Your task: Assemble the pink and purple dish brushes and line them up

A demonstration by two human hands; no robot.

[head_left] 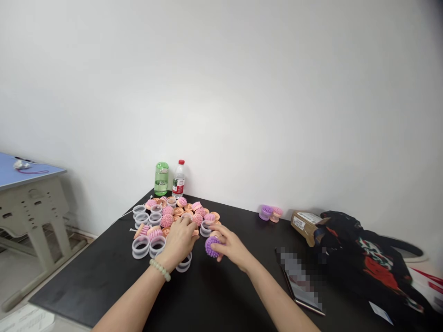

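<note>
My right hand (226,246) is closed on a purple scalp brush head (212,247), round with knobby bristles facing me. Thumb and fingers pinch its edge above the black table. My left hand (180,237), with a pale bead bracelet at the wrist, reaches down over a spread of parts. Its fingers are bent and their tips are largely hidden, so what they grip cannot be made out. Around it lie several pink brush heads (167,220), peach-coloured round pieces (178,211) and clear whitish rings (140,247). One clear ring (184,263) sits partly behind my left wrist.
A green bottle (161,179) and a red-capped water bottle (178,180) stand against the wall. Farther right are a purple brush (266,212), a pink brush (276,214), a cardboard box (306,226), a tablet-like slab (301,283) and dark patterned cloth (374,263).
</note>
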